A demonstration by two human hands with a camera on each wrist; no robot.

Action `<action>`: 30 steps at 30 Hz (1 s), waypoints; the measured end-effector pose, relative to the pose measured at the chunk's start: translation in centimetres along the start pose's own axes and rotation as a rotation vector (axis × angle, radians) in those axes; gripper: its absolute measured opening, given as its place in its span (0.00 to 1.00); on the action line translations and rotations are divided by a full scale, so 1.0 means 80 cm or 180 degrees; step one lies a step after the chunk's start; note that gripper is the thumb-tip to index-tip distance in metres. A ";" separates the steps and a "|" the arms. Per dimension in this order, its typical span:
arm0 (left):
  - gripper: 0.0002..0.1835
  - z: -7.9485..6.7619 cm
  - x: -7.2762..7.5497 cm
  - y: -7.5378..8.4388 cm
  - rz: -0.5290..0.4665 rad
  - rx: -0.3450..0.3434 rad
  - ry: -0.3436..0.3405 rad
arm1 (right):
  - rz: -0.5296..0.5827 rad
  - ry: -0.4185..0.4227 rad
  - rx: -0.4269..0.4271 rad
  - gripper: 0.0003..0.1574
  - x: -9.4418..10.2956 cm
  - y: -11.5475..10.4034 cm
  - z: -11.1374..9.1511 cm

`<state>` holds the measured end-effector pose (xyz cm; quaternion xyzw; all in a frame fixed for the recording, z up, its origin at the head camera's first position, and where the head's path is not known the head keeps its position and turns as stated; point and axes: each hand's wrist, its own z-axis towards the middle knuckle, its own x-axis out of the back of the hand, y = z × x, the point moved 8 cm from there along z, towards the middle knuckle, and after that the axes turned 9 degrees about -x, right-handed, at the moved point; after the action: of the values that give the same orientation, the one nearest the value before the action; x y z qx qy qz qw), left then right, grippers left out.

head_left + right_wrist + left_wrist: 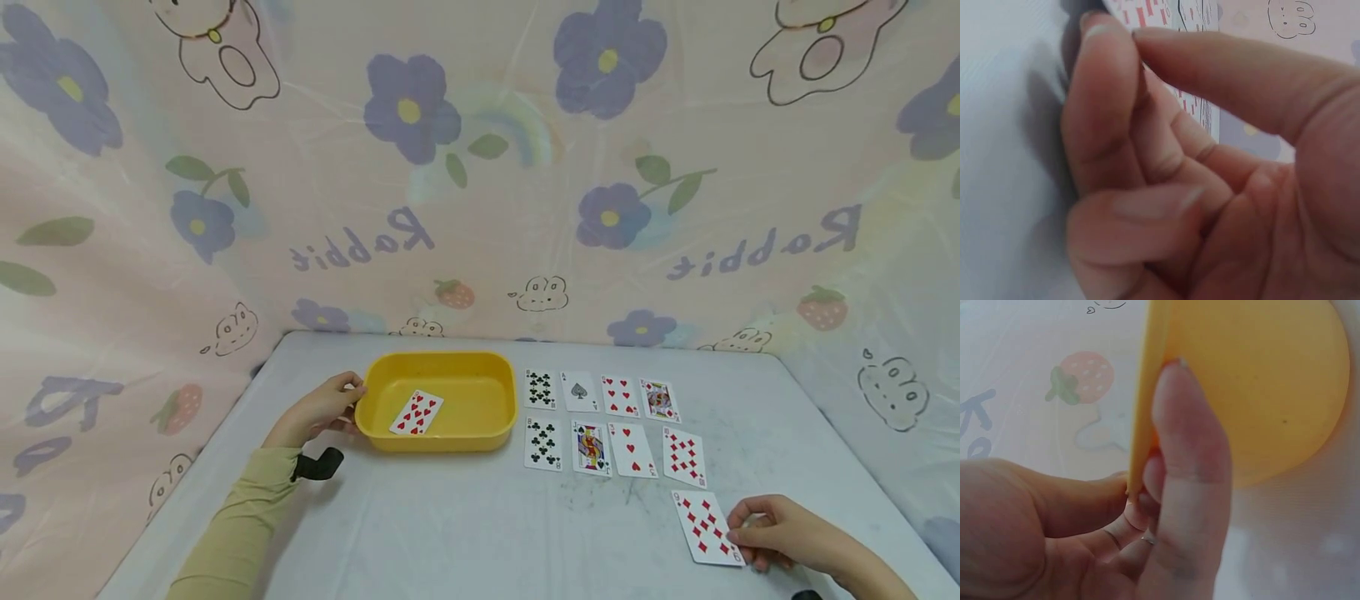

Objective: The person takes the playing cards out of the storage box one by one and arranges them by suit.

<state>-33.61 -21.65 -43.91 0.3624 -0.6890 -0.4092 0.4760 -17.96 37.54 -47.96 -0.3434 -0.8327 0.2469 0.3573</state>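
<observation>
My left hand (325,410) grips the left end of a yellow plastic tray (435,443). In the left wrist view the thumb lies on one side of the tray's rim (1147,387) and the fingers on the other. A red heart playing card (417,412) lies face up inside the tray, towards its left. At the front right, my right hand (783,533) pinches the lower right corner of a face-up diamond playing card (701,525) between thumb and fingers. Only part of a card (1147,12) shows past the fingertips in the right wrist view.
Two rows of face-up playing cards lie right of the tray, among them an ace of spades (580,392), a king (660,402), a jack (591,448) and a diamond card (684,457). A patterned cloth (480,208) encloses the white table (420,533) behind and at the sides.
</observation>
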 end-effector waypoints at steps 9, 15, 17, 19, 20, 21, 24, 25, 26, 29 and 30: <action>0.11 -0.001 0.001 0.000 -0.0011 -0.0002 0.0005 | 0.0012 0.0020 0.0049 0.11 -0.001 -0.002 -0.001; 0.11 0.000 0.000 -0.001 -0.0017 -0.0013 0.0015 | -0.0082 0.0089 0.0075 0.11 0.003 -0.003 -0.004; 0.11 -0.001 0.000 -0.002 -0.0023 -0.0010 0.0022 | -0.0175 0.0193 -0.0002 0.12 0.007 -0.007 -0.004; 0.11 0.000 0.001 -0.002 -0.0030 -0.0019 0.0020 | -0.0237 0.0258 0.0007 0.13 0.012 -0.017 -0.004; 0.11 0.000 0.000 -0.002 -0.0032 -0.0023 0.0020 | -0.0248 0.0271 0.0054 0.14 0.014 -0.025 -0.003; 0.11 0.000 0.000 -0.001 -0.0037 -0.0029 0.0020 | -0.0238 0.0261 0.0141 0.14 0.015 -0.035 -0.001; 0.12 0.000 -0.001 0.000 -0.0050 -0.0048 0.0009 | -0.0226 0.0146 0.0580 0.14 0.010 -0.081 0.006; 0.12 0.000 -0.001 0.001 -0.0048 -0.0048 0.0015 | -0.0238 0.0089 0.0756 0.15 0.006 -0.098 0.009; 0.12 0.000 -0.001 0.000 -0.0043 -0.0049 0.0019 | -0.0264 0.0034 0.0927 0.15 0.002 -0.117 0.011; 0.11 -0.001 -0.002 -0.001 -0.0033 -0.0043 0.0033 | -0.0416 -0.0115 0.1417 0.16 -0.013 -0.174 0.014; 0.11 -0.001 -0.002 -0.001 -0.0032 -0.0039 0.0040 | -0.0470 -0.0164 0.1555 0.16 -0.018 -0.191 0.015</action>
<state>-33.47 -21.55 -44.00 0.3655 -0.6816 -0.4136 0.4804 -24.17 26.43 -39.27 -0.1787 -0.7800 0.4227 0.4254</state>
